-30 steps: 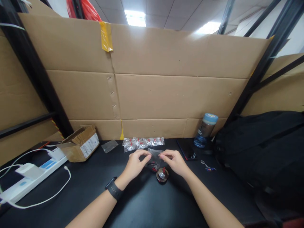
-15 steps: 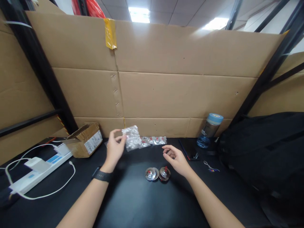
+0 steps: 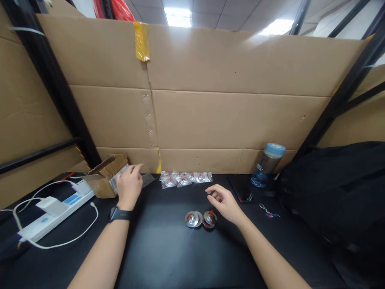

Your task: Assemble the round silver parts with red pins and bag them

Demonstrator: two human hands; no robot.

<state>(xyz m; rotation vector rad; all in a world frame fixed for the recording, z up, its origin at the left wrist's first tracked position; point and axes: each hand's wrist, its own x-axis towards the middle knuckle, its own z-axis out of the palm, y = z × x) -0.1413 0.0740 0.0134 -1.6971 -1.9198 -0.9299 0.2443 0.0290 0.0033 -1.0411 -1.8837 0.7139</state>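
My left hand [image 3: 130, 185], with a dark watch on its wrist, is beside the open cardboard box [image 3: 104, 186]. One finger stretches out to the right, and the other fingertips are partly hidden. A clear plastic sheet or bag [image 3: 147, 180] lies just right of this hand; I cannot tell whether they touch. Loosely bent and holding nothing, my right hand [image 3: 221, 200] hovers above the black table near the finger cymbals. Two pairs of these small metal cymbals [image 3: 192, 219] with red loops lie side by side. Behind them, several more cymbals in clear packets [image 3: 183, 179] form a row.
A white power strip [image 3: 60, 212] with cables stands at the left. To the right are a dark phone [image 3: 240, 189], a blue-lidded bottle [image 3: 267, 165], a small charm on a cord [image 3: 272, 215] and a black backpack [image 3: 333, 200]. A cardboard wall [image 3: 198, 120] closes off the back.
My left hand has let go of the shiny clear packet and moved left to the box. A packet now shows at the row's left end. My right hand is nearly still.
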